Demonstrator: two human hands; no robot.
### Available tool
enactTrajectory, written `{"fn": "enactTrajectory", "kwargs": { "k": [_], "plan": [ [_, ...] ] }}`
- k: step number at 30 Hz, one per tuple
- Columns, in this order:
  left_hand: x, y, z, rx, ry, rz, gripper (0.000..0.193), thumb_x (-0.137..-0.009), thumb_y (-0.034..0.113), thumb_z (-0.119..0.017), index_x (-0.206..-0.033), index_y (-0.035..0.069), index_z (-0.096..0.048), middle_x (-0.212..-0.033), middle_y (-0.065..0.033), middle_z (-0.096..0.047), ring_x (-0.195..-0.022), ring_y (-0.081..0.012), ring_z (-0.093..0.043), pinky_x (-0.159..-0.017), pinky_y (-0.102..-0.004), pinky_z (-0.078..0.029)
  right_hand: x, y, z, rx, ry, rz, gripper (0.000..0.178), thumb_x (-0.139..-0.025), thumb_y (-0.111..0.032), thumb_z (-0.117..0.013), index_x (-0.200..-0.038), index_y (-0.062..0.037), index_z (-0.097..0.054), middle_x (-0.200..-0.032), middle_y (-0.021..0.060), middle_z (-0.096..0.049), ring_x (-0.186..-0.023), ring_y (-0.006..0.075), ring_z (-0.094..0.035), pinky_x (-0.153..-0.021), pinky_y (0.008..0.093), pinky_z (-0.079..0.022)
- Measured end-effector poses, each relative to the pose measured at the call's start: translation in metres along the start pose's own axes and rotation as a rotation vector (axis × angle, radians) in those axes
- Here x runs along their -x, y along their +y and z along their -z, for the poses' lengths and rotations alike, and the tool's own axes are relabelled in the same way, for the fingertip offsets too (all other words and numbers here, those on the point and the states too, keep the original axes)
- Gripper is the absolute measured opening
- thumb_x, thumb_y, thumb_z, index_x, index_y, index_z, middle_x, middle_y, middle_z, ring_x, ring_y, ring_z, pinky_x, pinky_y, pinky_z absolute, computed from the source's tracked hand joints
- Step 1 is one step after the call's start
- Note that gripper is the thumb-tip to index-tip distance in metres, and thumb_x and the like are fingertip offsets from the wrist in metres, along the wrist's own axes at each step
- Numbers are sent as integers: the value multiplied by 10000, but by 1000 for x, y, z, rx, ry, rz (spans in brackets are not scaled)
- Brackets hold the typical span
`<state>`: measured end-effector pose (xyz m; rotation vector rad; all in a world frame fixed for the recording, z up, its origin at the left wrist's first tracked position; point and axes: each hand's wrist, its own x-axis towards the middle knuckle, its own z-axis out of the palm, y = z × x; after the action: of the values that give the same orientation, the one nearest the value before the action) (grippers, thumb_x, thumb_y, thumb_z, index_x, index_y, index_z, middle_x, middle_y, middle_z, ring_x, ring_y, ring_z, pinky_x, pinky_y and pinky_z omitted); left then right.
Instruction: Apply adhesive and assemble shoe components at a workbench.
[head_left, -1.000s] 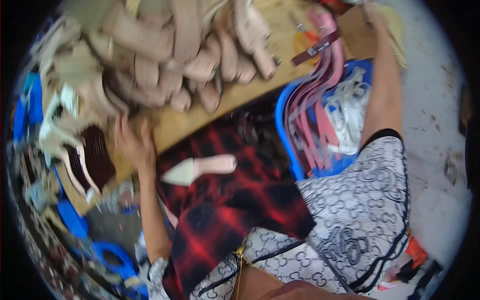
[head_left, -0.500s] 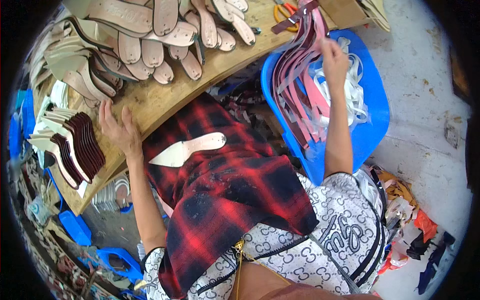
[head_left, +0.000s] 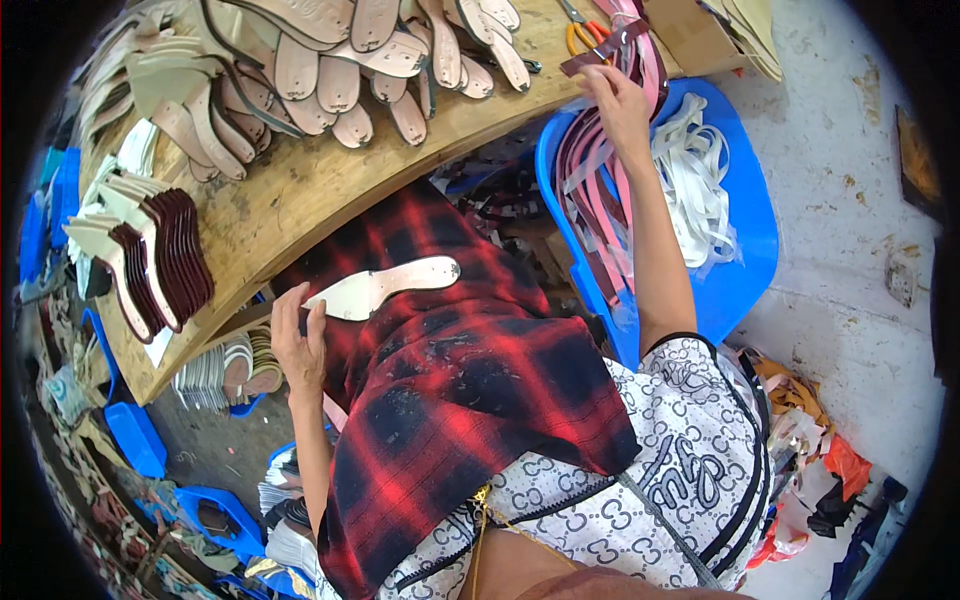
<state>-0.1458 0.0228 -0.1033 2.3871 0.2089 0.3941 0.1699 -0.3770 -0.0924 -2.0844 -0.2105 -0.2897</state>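
Observation:
A pale insole [head_left: 395, 285], pointed at one end, lies across the red-and-black checked cloth [head_left: 470, 400] on my lap. My left hand [head_left: 300, 345] is at its pointed tip, thumb and fingers apart on either side. Over the table's right edge hangs a bundle of pink and maroon strips [head_left: 597, 180], drooping into a blue bin [head_left: 755, 230]. A short maroon band [head_left: 610, 48] crosses the bundle on the table. Just below that band, my right hand [head_left: 622, 110] has its fingertips pinched together at the strips; what they hold is partly hidden.
Many pale insoles [head_left: 340, 85] cover the back of the wooden table [head_left: 290, 205]. A stack of maroon-edged insoles [head_left: 175, 250] stands at its left corner. Orange-handled scissors [head_left: 583, 38] lie beside the strips. White strips [head_left: 692, 180] fill part of the bin. Fabric scraps [head_left: 845, 465] litter the floor.
My left hand has moved from the tabletop down to the insole's tip on my lap. My right hand has shifted left and up along the strips toward the short maroon band.

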Motion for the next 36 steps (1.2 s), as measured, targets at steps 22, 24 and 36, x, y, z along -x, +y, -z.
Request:
{"fn": "enactTrajectory", "kwargs": {
  "k": [22,24,36],
  "plan": [
    [-21,38,-44,-7,-164,-272,290,-800,122,-696,-1067,38,-623,-1036,-122,-629,-923,-304,-598,-772,-396,-453,-23,-10,-41,473,-100,3,253,-748,-211,-587,-869,0,-659,-837,204,-662,-813,352,-644,-738,430,-492],
    [-17,30,-42,-24,-190,-232,297,-806,120,-689,-1080,30,-618,-1058,-133,-625,-958,-316,-594,-813,-393,-458,-14,-16,-39,565,-70,23,300,-772,-256,-589,-933,-13,-655,-903,195,-630,-867,366,-612,-768,451,-477],
    [-10,2,-34,-137,-273,-180,387,-778,174,-726,-1118,31,-609,-1149,-143,-601,-1066,-326,-569,-894,-416,-438,-27,-27,-26,326,-393,31,273,-833,-261,-630,-859,-5,-537,-802,145,-608,-770,249,-603,-682,379,-456]
  ]
}}
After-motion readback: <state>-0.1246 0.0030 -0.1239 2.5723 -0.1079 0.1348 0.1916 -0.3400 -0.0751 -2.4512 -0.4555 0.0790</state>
